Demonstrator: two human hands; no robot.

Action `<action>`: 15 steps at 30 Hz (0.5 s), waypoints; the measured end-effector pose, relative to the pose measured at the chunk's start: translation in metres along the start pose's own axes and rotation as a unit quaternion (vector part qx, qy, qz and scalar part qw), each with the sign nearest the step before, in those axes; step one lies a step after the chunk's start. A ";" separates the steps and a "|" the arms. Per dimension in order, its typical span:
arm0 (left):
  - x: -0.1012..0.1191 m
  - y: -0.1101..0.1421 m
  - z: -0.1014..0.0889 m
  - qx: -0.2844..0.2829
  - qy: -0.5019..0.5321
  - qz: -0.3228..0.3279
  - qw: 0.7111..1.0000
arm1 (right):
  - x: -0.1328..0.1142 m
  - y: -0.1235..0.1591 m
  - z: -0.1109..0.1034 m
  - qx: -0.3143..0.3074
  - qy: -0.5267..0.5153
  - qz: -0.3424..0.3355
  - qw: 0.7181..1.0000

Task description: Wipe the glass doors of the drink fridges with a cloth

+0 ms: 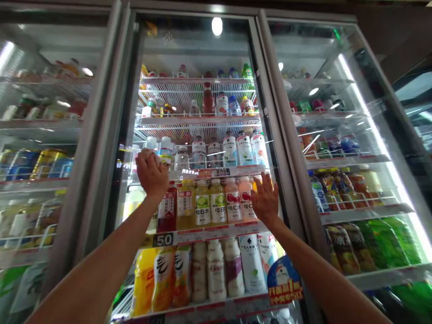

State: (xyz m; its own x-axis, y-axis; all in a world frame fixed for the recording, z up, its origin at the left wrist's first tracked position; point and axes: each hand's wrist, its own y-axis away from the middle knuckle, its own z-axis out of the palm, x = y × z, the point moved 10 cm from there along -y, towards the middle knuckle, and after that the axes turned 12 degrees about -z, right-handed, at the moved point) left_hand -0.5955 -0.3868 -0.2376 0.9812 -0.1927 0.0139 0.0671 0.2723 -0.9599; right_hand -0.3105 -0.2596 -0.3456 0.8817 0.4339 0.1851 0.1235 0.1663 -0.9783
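Note:
Both arms are raised in front of the middle glass door (199, 49) of a drinks fridge. My left hand (151, 175) is at the door's left side, at the height of the white-capped bottles (166, 150). Its fingers are bent over a crumpled pinkish-brown patch, too unclear to name. Lower on the right, my right hand (266, 198) is flat with fingers spread, holding nothing. It is at or very close to the glass, before the pink drink bottles (233, 201). Whether either palm touches the glass I cannot tell.
Fridge sections with metal frames (286, 135) stand on both sides. Behind the middle door are several shelves of bottles, with a price tag (164, 239) on one shelf edge. A round blue and red sticker (285, 280) is at the lower right, near my right forearm.

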 end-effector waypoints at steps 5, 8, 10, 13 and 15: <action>0.103 0.070 0.058 -0.107 0.015 0.112 0.988 | 0.003 0.002 -0.002 0.020 -0.008 -0.003 1.000; 0.145 0.108 0.083 -0.193 0.022 0.216 0.957 | 0.005 0.003 -0.002 0.016 -0.007 -0.006 1.000; 0.107 0.089 0.067 -0.188 0.012 0.180 0.965 | 0.005 0.003 -0.002 0.015 -0.006 -0.003 1.000; 0.001 0.031 0.007 -0.054 -0.015 -0.006 0.998 | 0.003 0.004 -0.001 0.016 -0.006 0.008 1.000; -0.030 0.020 -0.015 -0.005 -0.027 -0.058 0.998 | 0.002 0.004 0.000 0.017 -0.006 0.013 1.000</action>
State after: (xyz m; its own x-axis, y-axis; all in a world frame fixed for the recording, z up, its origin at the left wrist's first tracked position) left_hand -0.6262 -0.3896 -0.2616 0.9753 -0.1708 0.1401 0.1793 0.2415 -0.9537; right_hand -0.3081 -0.2585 -0.3495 0.8788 0.4490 0.1613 0.0850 0.1853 -0.9790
